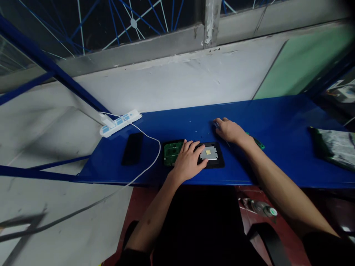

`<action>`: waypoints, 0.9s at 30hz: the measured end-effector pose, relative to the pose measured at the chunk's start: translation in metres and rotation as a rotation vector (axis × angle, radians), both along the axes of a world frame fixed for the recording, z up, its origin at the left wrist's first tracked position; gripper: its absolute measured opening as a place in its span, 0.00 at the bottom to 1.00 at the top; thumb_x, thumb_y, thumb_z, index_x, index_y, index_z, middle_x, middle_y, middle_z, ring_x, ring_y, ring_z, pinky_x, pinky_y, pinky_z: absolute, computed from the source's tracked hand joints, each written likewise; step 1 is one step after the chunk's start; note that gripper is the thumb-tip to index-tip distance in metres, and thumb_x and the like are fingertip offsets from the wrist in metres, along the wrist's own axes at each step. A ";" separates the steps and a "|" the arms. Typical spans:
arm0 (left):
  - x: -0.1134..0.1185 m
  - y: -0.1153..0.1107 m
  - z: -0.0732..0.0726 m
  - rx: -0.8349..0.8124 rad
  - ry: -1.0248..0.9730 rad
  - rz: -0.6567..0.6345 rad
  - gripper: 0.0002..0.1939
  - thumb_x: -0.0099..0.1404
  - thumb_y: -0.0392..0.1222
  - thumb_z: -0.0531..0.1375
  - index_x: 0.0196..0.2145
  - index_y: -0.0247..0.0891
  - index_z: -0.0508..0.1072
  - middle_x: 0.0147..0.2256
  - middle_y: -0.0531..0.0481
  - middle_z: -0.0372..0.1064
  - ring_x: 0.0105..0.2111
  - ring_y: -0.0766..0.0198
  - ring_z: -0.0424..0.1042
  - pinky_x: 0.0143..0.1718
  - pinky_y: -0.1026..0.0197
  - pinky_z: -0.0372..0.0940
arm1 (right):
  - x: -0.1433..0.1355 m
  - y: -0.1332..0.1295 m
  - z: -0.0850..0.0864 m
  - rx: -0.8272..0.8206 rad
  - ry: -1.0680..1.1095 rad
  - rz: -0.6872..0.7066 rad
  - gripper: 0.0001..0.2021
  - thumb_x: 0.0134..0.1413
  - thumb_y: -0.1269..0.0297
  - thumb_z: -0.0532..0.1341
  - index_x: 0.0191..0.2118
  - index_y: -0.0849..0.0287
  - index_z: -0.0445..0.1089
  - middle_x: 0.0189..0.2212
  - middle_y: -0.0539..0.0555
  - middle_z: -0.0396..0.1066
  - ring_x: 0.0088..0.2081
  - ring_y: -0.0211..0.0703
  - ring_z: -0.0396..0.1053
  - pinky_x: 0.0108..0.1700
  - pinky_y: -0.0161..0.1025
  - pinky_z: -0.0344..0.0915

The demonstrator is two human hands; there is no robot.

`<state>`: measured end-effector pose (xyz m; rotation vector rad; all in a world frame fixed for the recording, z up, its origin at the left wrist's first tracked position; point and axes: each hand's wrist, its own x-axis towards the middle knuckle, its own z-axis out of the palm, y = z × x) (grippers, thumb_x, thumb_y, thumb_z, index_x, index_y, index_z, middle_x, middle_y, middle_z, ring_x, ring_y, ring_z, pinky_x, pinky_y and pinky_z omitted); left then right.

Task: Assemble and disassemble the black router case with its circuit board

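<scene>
My left hand lies flat, fingers spread, on an opened black device on the blue shelf. A green circuit board shows to its left and a grey metal plate with a yellow patch to its right. My right hand rests farther back on the shelf, fingers curled over a thin dark tool. A green strip sticks out from under that wrist.
A black phone-like slab lies left of the device. A white power strip and its white cable sit at the shelf's left end. A bag with parts is at the right. A plastic bottle lies on the floor below.
</scene>
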<state>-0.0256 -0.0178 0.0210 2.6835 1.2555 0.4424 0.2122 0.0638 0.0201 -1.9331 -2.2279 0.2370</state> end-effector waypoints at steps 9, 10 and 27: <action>0.003 -0.004 -0.002 0.020 -0.024 0.037 0.24 0.68 0.47 0.60 0.59 0.41 0.66 0.61 0.45 0.63 0.63 0.48 0.59 0.69 0.39 0.47 | 0.006 -0.002 -0.002 0.531 0.483 -0.052 0.26 0.63 0.62 0.55 0.65 0.60 0.59 0.44 0.61 0.70 0.40 0.52 0.72 0.49 0.55 0.71; 0.003 -0.005 -0.003 0.022 -0.026 0.037 0.24 0.68 0.48 0.61 0.59 0.41 0.66 0.61 0.45 0.63 0.63 0.48 0.59 0.69 0.39 0.47 | 0.005 -0.002 -0.002 0.579 0.537 -0.079 0.26 0.64 0.62 0.54 0.65 0.59 0.58 0.44 0.61 0.69 0.39 0.50 0.72 0.47 0.55 0.72; 0.002 -0.004 -0.001 0.015 -0.017 0.027 0.26 0.67 0.49 0.62 0.59 0.40 0.66 0.61 0.44 0.64 0.61 0.51 0.62 0.70 0.42 0.44 | -0.032 -0.015 -0.015 0.554 0.838 -0.035 0.24 0.63 0.60 0.58 0.63 0.54 0.56 0.51 0.60 0.70 0.36 0.47 0.79 0.44 0.50 0.76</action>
